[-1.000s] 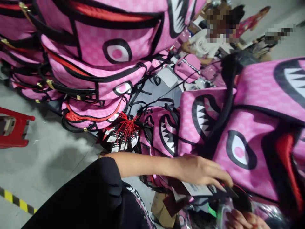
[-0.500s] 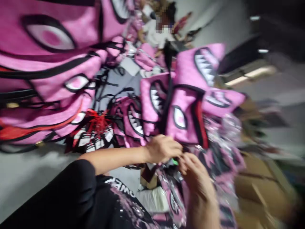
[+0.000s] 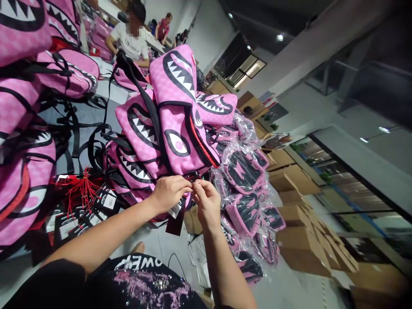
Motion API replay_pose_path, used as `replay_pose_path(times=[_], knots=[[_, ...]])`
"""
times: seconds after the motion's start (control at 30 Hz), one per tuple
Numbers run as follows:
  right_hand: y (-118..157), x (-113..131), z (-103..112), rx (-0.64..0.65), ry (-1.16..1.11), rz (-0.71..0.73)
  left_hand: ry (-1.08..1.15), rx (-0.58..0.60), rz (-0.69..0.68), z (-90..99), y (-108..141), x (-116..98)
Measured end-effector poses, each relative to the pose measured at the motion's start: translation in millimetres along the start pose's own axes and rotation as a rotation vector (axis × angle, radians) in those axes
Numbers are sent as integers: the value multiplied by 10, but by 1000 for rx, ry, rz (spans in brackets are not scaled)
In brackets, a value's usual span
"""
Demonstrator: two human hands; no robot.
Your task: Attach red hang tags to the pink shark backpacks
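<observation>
Hands [image 3: 192, 183] pinching a red string [image 3: 197, 180], pink shark-mouth backpack [image 3: 180, 111] just beyond, bagged pink bags [image 3: 244, 193] beside.

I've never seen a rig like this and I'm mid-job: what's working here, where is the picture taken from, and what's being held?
There's no machine: a person works bare-handed, seen from a camera on their head, looking forward and down. Pink bags with shark faces and black straps lie on the table, with tags on red strings at left. Wrapped bags are piled at right. The left hand and right hand meet, seemingly pinching a red cord.
</observation>
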State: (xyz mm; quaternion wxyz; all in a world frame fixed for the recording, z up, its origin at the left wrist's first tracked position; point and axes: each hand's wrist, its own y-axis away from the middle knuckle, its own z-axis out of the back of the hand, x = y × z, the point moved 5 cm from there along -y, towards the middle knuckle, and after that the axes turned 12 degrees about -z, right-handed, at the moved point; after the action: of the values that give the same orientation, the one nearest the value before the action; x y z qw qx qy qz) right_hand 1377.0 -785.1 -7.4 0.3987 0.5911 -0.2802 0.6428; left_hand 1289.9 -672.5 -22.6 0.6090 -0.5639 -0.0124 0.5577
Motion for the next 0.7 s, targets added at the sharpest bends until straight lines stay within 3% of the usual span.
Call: replay_pose_path(times=[0.1, 0.17, 0.37, 0.57, 0.7], knots=[[6, 71, -2, -13, 115, 195, -38, 5, 15, -19, -7, -4], [10, 96, -13, -9, 128, 246, -56, 7, 26, -15, -12, -17], [-20, 67, -23, 78, -45, 87, -69, 19, -12, -14, -46, -66], [-69, -8, 52, 80, -96, 76, -96, 35, 23, -63, -65, -80], [-104, -77, 126, 35, -3, 145, -115, 67, 73, -109, -65, -96]])
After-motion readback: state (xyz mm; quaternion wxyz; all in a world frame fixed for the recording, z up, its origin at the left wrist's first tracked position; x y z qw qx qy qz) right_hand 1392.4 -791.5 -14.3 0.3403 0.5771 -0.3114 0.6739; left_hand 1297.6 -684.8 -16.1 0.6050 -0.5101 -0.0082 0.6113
